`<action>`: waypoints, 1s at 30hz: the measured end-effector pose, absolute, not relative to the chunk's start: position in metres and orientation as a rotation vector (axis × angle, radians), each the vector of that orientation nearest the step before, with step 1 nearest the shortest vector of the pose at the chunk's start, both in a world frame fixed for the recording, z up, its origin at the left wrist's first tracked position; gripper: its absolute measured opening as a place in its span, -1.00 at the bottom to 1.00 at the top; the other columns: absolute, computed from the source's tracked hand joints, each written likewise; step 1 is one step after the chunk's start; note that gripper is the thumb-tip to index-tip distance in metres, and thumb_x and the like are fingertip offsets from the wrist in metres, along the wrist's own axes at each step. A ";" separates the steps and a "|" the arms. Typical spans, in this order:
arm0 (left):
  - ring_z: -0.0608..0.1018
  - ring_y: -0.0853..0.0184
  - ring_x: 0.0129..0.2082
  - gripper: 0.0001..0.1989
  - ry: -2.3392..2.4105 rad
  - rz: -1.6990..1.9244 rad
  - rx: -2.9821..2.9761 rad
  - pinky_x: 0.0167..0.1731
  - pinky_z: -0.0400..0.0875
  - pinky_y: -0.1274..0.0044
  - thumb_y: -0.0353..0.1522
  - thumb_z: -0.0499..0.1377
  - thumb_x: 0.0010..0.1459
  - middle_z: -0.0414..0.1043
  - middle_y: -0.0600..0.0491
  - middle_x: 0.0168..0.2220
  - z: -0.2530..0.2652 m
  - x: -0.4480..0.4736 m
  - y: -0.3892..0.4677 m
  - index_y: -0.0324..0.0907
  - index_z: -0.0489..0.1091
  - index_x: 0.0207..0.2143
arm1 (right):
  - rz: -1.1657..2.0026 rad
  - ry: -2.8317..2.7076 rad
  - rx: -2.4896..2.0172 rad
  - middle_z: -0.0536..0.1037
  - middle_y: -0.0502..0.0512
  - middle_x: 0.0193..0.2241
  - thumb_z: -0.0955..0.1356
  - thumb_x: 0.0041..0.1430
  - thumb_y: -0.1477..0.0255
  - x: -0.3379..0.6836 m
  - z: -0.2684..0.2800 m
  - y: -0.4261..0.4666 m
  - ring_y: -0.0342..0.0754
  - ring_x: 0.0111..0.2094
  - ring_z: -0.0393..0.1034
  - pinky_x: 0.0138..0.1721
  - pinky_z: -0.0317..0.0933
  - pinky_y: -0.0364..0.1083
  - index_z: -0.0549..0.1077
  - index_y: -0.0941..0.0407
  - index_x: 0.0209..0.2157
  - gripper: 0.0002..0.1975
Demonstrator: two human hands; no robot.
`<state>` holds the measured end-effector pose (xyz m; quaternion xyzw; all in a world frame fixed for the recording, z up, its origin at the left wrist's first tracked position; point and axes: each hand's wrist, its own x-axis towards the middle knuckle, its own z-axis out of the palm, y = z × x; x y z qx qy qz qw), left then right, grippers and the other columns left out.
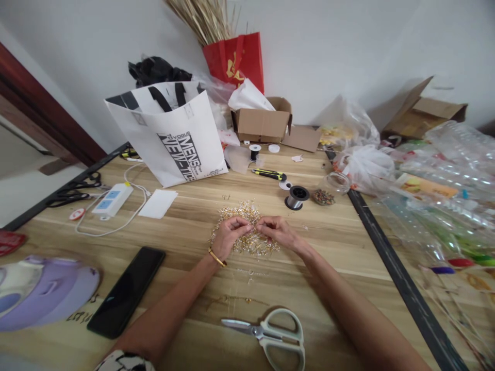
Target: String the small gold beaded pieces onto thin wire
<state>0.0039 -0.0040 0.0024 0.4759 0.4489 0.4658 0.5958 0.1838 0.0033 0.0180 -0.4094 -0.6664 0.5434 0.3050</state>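
Note:
A loose pile of small gold and silver chain pieces lies in the middle of the wooden table. Over its near part, my left hand is closed, thumb and forefinger pinched together; a gold bracelet sits on that wrist. My right hand pinches in the same way just beside it, the fingertips of both hands almost meeting. Whatever they grip is too small to make out. Closer to me lie a silver chain and a gold chain, both stretched sideways. Scissors with pale handles rest below them.
A wire spool, a yellow-black utility knife and a bowl of beads stand behind the pile. At left are a black phone, a power strip and a white bag. Plastic bottles crowd the right side.

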 end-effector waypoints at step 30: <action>0.46 0.42 -0.52 -0.83 0.875 1.088 1.101 -0.44 0.37 0.58 -0.32 0.28 -0.04 0.46 0.06 -0.54 0.024 -0.007 -0.002 -0.27 0.41 -0.49 | 1.300 -1.871 -1.163 0.23 -0.09 -0.66 0.27 0.14 0.30 0.201 0.039 0.005 -0.23 -0.65 0.14 -0.64 0.08 -0.24 0.35 0.17 -0.51 -0.75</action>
